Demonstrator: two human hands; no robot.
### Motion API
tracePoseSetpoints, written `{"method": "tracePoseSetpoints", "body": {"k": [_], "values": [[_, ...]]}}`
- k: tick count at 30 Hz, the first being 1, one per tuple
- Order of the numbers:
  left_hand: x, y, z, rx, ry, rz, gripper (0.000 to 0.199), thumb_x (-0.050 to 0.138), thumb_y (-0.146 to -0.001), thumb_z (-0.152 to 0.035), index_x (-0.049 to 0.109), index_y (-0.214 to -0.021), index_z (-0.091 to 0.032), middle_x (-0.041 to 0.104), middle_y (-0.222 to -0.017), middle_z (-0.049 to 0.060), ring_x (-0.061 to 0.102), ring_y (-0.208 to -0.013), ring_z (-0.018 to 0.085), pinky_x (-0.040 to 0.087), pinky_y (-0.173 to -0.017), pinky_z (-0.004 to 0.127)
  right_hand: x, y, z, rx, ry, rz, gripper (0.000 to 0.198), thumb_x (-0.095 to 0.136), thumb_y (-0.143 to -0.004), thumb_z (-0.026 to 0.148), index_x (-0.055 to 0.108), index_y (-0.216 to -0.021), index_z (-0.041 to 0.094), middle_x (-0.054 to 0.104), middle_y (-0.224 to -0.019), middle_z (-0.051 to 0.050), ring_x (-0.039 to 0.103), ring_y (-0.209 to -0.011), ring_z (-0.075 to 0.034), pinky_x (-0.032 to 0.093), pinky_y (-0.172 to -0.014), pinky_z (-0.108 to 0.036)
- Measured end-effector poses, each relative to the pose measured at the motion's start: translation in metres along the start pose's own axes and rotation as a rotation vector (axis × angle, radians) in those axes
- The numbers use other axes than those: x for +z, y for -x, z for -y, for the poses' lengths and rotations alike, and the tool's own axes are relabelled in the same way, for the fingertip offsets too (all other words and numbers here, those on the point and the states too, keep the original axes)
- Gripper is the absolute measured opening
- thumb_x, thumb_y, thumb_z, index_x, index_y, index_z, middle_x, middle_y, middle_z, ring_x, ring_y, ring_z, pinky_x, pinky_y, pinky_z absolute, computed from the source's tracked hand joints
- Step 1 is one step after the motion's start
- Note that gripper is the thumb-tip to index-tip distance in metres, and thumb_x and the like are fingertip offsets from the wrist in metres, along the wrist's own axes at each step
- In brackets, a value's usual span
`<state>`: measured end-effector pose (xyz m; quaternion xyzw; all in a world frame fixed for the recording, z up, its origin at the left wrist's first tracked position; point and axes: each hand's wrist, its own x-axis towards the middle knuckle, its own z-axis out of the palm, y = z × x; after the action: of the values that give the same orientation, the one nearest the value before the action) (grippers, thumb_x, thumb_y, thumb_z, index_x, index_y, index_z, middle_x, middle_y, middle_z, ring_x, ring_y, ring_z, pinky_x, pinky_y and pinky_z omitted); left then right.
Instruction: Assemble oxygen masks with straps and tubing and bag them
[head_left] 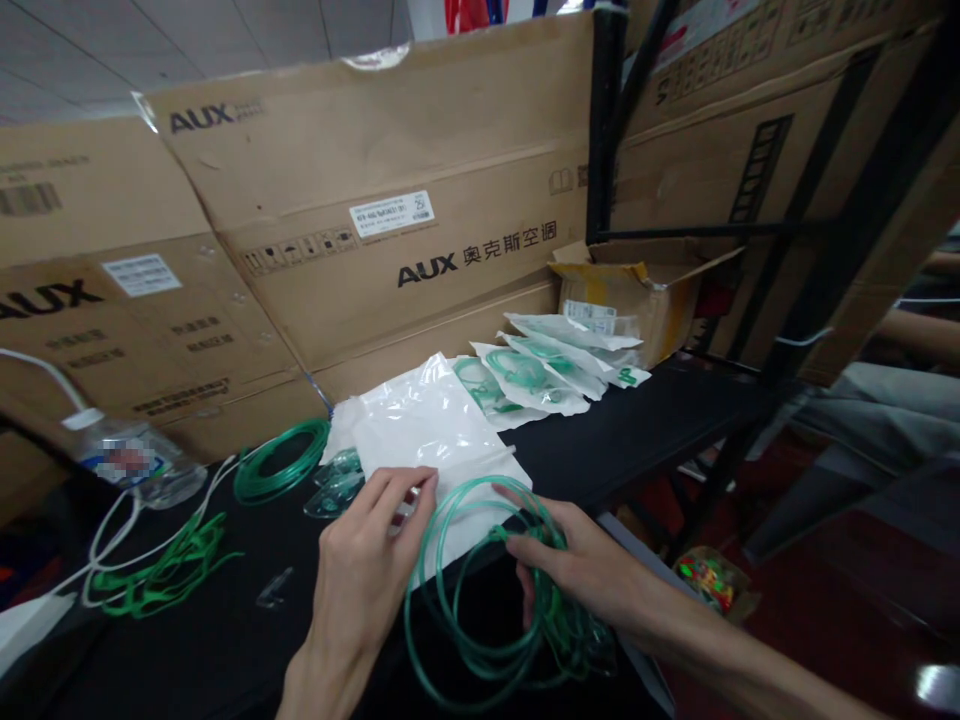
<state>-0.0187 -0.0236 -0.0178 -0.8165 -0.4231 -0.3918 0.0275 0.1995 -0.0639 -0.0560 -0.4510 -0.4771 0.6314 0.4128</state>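
Observation:
My right hand is closed around a loose coil of green tubing, whose loops hang over the table's front edge. More green and clear parts dangle below that hand, too bunched to tell apart. A flat white plastic pouch lies on the table behind the coil. My left hand has thumb and fingers pinched at the near edge of this pouch, left of the coil. Clear greenish masks rest beside the pouch, partly under it.
Several filled pouches overlap at the back right, before an open carton. On the left are another green tubing coil, green straps, a white cable and a plastic bottle. Large cardboard boxes wall the back.

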Motion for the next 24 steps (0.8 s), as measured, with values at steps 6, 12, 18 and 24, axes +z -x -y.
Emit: {"method": "tracePoseSetpoints", "body": {"k": [6,12,18,24], "values": [[0.000,-0.004,-0.015,-0.072,0.044,-0.061,0.016,0.059,-0.101,-0.032,0.069,-0.097,-0.022,0.070,-0.096,0.002,0.067,-0.077,0.014,0.060,-0.072,0.024,0.000,0.002,0.000,0.168,-0.096,-0.103,0.067,0.066,-0.086,0.023,0.048,-0.150,0.021,0.065,-0.055,0.006,0.060,-0.045,-0.013,0.050,-0.045,-0.021],[0.008,0.008,-0.020,-0.001,-0.040,-0.009,0.011,0.056,-0.102,-0.028,0.067,-0.105,-0.025,0.070,-0.098,0.001,0.069,-0.082,0.017,0.055,-0.075,0.028,0.000,-0.002,0.004,0.217,-0.242,-0.050,0.061,0.068,-0.087,0.031,0.048,-0.144,0.021,0.064,-0.057,0.006,0.062,-0.044,-0.015,0.053,-0.041,-0.024],[0.010,0.016,-0.018,0.050,0.015,0.139,0.012,0.052,-0.105,-0.026,0.063,-0.110,-0.026,0.070,-0.102,0.003,0.070,-0.093,0.019,0.056,-0.081,0.030,-0.002,0.001,0.010,0.029,-0.396,-0.090,0.050,0.072,-0.086,0.036,0.055,-0.130,0.020,0.065,-0.068,0.004,0.068,-0.053,-0.016,0.057,-0.046,-0.024],[0.023,0.017,-0.024,0.091,-0.058,0.157,0.013,0.048,-0.104,-0.021,0.061,-0.102,-0.023,0.067,-0.097,0.003,0.068,-0.087,0.021,0.057,-0.077,0.032,0.011,-0.001,0.003,-0.078,-0.417,-0.136,0.031,0.072,-0.090,0.044,0.064,-0.105,0.018,0.066,-0.076,0.001,0.066,-0.059,-0.016,0.062,-0.053,-0.029]]}}
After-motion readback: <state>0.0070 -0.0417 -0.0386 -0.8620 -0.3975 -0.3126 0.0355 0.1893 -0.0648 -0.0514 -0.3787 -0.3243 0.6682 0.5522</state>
